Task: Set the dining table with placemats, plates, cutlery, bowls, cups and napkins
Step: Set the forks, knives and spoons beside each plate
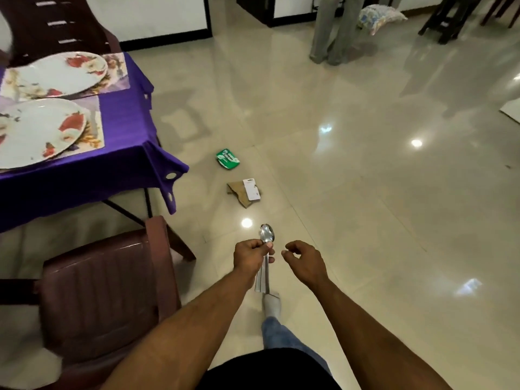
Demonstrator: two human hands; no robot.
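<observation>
Seen from a head-worn camera looking down, a person stood on a glossy tiled floor, both bare arms stretched forward. The left hand [253,256] had its fingers curled round a bundle of cutlery [264,266] — a spoon bowl stuck up above the fist and flat metal handles hung below it. The right hand [302,260] hovered just beside it with fingers loosely curled, holding nothing.

The dining table [123,153], draped in a purple cloth, stood well apart to the left, already carrying two floral plates [42,130] on placemats [95,128]. A brown plastic chair [107,291] sat between the person and the table.

The likely trouble: the handles looked loosely gathered, so one piece could slip out and clatter onto the tiles. A green packet [228,159] and a scrap of cardboard packaging [244,191] lay on the floor ahead — something to step on or skid over.

How many pieces the bundle held, and whether it included forks or knives, could not be made out. The table's left part was cut off, so any other settings were hidden.
</observation>
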